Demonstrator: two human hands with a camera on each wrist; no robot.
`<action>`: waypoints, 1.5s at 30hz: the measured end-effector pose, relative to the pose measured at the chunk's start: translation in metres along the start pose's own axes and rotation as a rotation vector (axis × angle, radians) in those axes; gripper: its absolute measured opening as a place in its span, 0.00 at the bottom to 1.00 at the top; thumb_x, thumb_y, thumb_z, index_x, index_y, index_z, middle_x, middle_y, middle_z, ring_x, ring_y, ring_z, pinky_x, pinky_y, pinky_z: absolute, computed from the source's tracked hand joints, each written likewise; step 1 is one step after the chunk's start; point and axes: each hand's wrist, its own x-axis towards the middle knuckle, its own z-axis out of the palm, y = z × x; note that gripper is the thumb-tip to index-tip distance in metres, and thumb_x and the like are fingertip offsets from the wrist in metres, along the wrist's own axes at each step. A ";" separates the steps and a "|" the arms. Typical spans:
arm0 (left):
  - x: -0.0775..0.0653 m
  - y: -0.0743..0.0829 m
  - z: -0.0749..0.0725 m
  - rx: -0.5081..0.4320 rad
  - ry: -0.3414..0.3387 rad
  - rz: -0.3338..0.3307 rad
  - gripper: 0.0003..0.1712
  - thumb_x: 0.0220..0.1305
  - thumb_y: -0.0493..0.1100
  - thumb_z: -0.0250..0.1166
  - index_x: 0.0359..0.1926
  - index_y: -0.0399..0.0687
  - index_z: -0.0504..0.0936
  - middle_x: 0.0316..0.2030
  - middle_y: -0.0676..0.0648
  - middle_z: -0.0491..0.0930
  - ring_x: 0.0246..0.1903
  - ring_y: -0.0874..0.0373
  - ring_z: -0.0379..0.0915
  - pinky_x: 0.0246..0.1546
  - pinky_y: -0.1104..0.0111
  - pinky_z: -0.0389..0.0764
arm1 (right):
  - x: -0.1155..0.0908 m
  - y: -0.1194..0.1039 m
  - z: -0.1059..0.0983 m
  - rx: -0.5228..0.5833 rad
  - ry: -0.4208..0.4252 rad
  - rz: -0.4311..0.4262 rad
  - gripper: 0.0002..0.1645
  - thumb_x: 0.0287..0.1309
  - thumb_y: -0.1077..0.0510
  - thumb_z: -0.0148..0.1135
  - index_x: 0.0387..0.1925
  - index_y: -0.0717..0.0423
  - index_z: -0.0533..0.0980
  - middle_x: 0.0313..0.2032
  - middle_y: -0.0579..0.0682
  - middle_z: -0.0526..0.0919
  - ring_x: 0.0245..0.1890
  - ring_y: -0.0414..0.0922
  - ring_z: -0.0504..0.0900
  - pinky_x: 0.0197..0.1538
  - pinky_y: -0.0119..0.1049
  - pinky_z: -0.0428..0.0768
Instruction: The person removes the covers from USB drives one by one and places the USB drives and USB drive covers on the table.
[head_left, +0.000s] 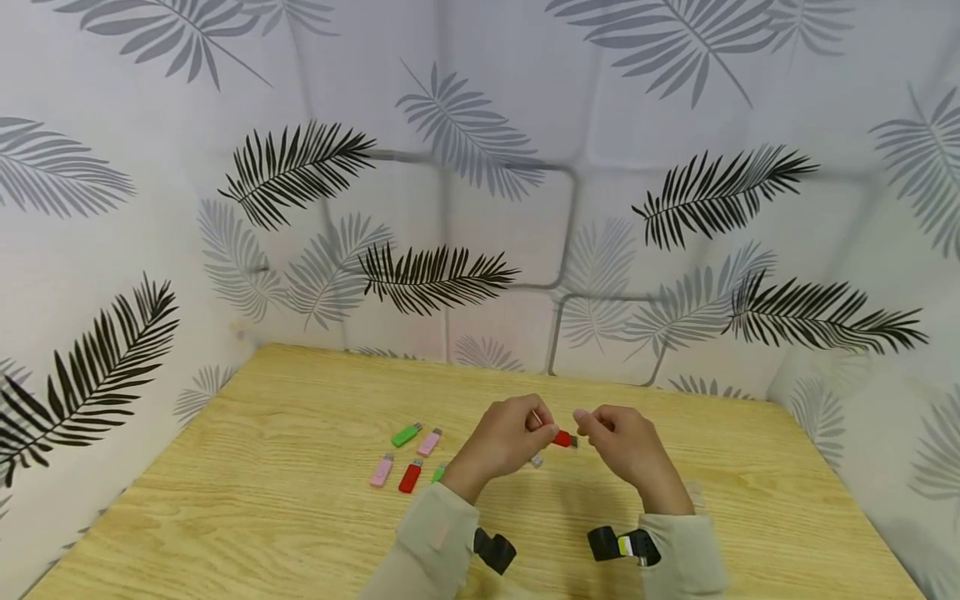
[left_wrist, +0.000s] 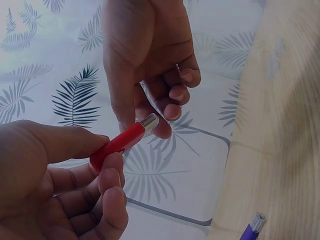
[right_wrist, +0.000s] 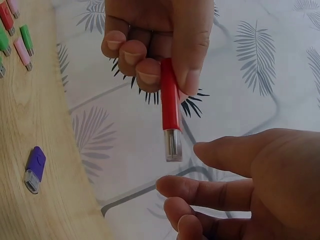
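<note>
My left hand (head_left: 513,429) pinches a red USB stick (right_wrist: 170,97) between thumb and fingers, above the table. The stick's silver plug end, under a clear cap (right_wrist: 173,146), points toward my right hand (head_left: 626,442). In the right wrist view, the right thumb and forefinger are spread just short of the capped end, with nothing between them. Below the hands a purple USB stick (right_wrist: 36,167) with a clear cap lies on the table. Most of it is hidden behind my left hand in the head view.
Left of my hands lie pink (head_left: 382,471), red (head_left: 410,476) and green (head_left: 407,434) USB sticks on the wooden table (head_left: 225,483). Another green one (head_left: 438,472) is partly hidden by my left wrist. A leaf-patterned cloth (head_left: 495,208) hangs behind the table.
</note>
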 end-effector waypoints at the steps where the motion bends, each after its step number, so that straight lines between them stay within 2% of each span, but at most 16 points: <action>1: 0.000 0.001 -0.001 -0.006 0.003 0.001 0.04 0.67 0.43 0.62 0.36 0.49 0.79 0.26 0.53 0.78 0.19 0.64 0.70 0.22 0.73 0.71 | 0.000 -0.001 0.000 -0.001 0.001 -0.007 0.23 0.69 0.44 0.51 0.34 0.57 0.82 0.25 0.51 0.77 0.25 0.43 0.71 0.28 0.35 0.70; 10: -0.001 -0.001 -0.009 -0.018 0.040 0.002 0.04 0.67 0.43 0.61 0.36 0.49 0.79 0.28 0.53 0.79 0.23 0.63 0.71 0.26 0.70 0.74 | -0.002 -0.008 0.002 0.006 -0.002 -0.027 0.24 0.69 0.43 0.51 0.32 0.56 0.81 0.22 0.49 0.74 0.21 0.43 0.67 0.25 0.35 0.67; 15: -0.003 0.002 -0.014 -0.064 0.041 0.014 0.04 0.67 0.42 0.61 0.37 0.46 0.78 0.27 0.52 0.80 0.25 0.59 0.75 0.27 0.70 0.75 | -0.003 -0.014 0.003 0.035 -0.014 -0.038 0.22 0.70 0.45 0.51 0.29 0.56 0.80 0.21 0.50 0.73 0.18 0.42 0.65 0.24 0.34 0.66; 18: -0.004 0.003 -0.017 -0.093 0.035 0.025 0.04 0.68 0.41 0.60 0.37 0.45 0.78 0.27 0.51 0.80 0.27 0.55 0.78 0.26 0.70 0.75 | -0.003 -0.016 0.002 0.045 -0.015 -0.045 0.23 0.70 0.45 0.50 0.28 0.55 0.80 0.25 0.50 0.76 0.21 0.43 0.68 0.25 0.34 0.68; 21: -0.005 0.004 -0.021 -0.112 0.035 0.035 0.04 0.69 0.40 0.59 0.38 0.46 0.78 0.27 0.51 0.80 0.27 0.54 0.78 0.26 0.70 0.75 | -0.004 -0.018 0.001 0.065 -0.020 -0.061 0.23 0.71 0.45 0.49 0.27 0.55 0.80 0.28 0.51 0.79 0.26 0.44 0.73 0.29 0.35 0.71; 24: -0.006 0.005 -0.024 -0.124 0.038 0.045 0.05 0.70 0.41 0.58 0.38 0.46 0.78 0.27 0.51 0.80 0.26 0.58 0.77 0.25 0.71 0.75 | -0.005 -0.020 -0.001 0.128 -0.049 -0.080 0.24 0.72 0.46 0.49 0.27 0.56 0.79 0.28 0.51 0.78 0.29 0.45 0.74 0.30 0.35 0.73; 27: -0.007 0.006 -0.026 -0.139 0.039 0.043 0.05 0.70 0.41 0.58 0.38 0.45 0.78 0.26 0.51 0.80 0.24 0.61 0.76 0.24 0.72 0.74 | -0.006 -0.021 -0.002 0.241 -0.111 -0.086 0.24 0.72 0.47 0.49 0.29 0.60 0.80 0.28 0.51 0.77 0.28 0.45 0.72 0.28 0.33 0.72; 31: -0.007 0.007 -0.028 -0.159 0.042 0.036 0.05 0.70 0.40 0.58 0.38 0.44 0.78 0.26 0.50 0.81 0.25 0.58 0.77 0.23 0.72 0.73 | -0.007 -0.021 -0.004 0.360 -0.188 -0.094 0.25 0.72 0.47 0.49 0.34 0.65 0.80 0.28 0.51 0.75 0.26 0.42 0.69 0.26 0.30 0.71; 34: -0.007 0.006 -0.027 -0.173 0.033 0.032 0.05 0.70 0.41 0.58 0.39 0.44 0.78 0.26 0.50 0.81 0.26 0.57 0.77 0.23 0.73 0.73 | -0.007 -0.020 -0.006 0.400 -0.216 -0.102 0.25 0.71 0.47 0.50 0.34 0.65 0.79 0.28 0.50 0.74 0.25 0.41 0.68 0.27 0.30 0.71; 40: -0.006 0.007 -0.026 -0.187 -0.012 0.039 0.06 0.71 0.43 0.57 0.39 0.45 0.78 0.27 0.50 0.81 0.24 0.61 0.75 0.22 0.73 0.72 | -0.008 -0.022 -0.007 0.443 -0.236 -0.117 0.23 0.71 0.48 0.51 0.30 0.64 0.75 0.27 0.50 0.73 0.22 0.41 0.68 0.27 0.29 0.70; 45: -0.007 0.007 -0.023 -0.188 -0.035 0.033 0.07 0.71 0.44 0.56 0.39 0.48 0.78 0.27 0.51 0.80 0.23 0.62 0.74 0.22 0.73 0.71 | -0.009 -0.024 -0.006 0.453 -0.248 -0.132 0.23 0.72 0.49 0.50 0.34 0.67 0.76 0.27 0.49 0.72 0.22 0.40 0.68 0.27 0.28 0.70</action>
